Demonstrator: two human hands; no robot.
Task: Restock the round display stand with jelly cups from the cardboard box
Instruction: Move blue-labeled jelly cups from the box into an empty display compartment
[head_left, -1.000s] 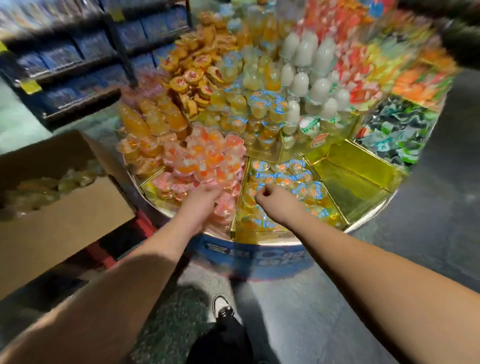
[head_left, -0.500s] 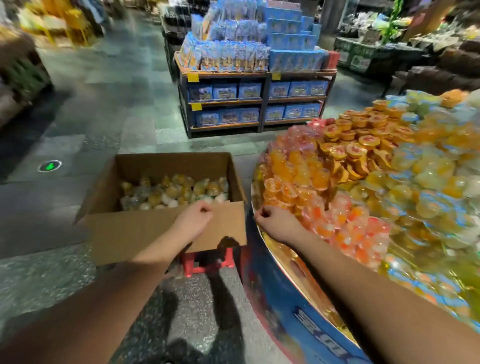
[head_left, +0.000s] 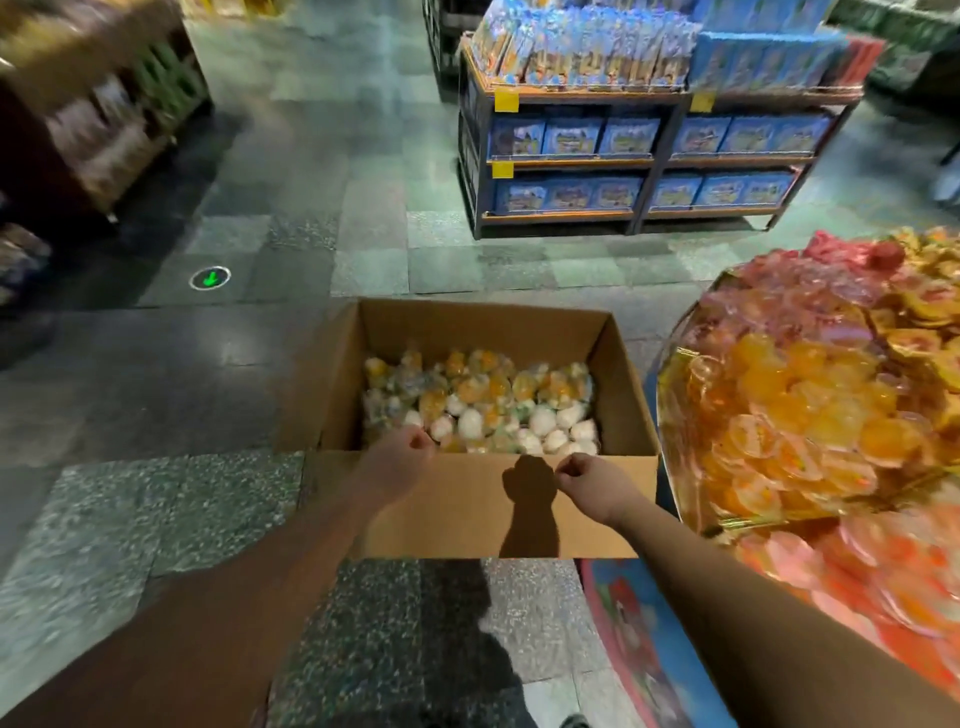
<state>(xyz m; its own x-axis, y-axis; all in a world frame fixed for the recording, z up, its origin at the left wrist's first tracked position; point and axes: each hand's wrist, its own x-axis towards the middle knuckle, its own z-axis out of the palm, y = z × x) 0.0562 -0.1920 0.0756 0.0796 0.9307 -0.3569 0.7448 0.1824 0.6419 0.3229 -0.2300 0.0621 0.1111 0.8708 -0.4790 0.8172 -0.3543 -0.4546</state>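
An open cardboard box (head_left: 483, 332) sits on the floor ahead, its bottom covered with several jelly cups (head_left: 483, 402), white and orange. My left hand (head_left: 397, 460) hovers over the box's near wall with fingers curled and nothing in them. My right hand (head_left: 589, 483) is in front of that near flap, fingers also curled, holding nothing. The round display stand (head_left: 644, 639) fills the right side, heaped with orange, red and pink jelly cups (head_left: 810, 415).
A blue shelf unit (head_left: 644, 156) with boxed goods stands behind the cardboard box. Darker shelving (head_left: 93, 119) is at the far left. A green arrow marker (head_left: 209, 278) is set in the tiled floor. My shoe (head_left: 574, 721) shows at the bottom edge.
My view turned left from the stand to the box. Both hands left the stand's compartments and moved over to the box's near edge.
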